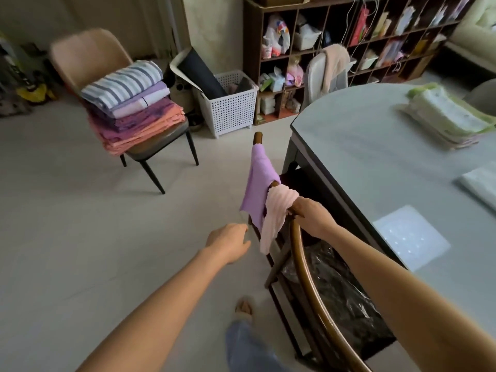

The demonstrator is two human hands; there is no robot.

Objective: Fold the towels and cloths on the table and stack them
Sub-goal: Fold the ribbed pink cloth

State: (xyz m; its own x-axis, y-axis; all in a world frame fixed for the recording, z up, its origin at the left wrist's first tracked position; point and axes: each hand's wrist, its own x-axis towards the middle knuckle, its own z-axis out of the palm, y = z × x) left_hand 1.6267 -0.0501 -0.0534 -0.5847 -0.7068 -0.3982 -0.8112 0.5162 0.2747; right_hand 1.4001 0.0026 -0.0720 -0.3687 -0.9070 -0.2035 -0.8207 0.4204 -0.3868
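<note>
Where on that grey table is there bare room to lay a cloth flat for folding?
The wide bare stretch of the table lies between the folded stack at the far side and the white cloth at the right edge. The near corner holds a pale sheet. The side chair is crowded with folded linens.

Desk [375, 146] sat right, folded stack [445, 116] on its far side. Wooden chair [303, 253] stood just left of desk, two cloths [259, 189] draped over its back rail. Second chair [88, 55] far left carried folded linens [134, 103]; basket [230, 106] right of it, shelf unit [349, 49] behind.
</note>
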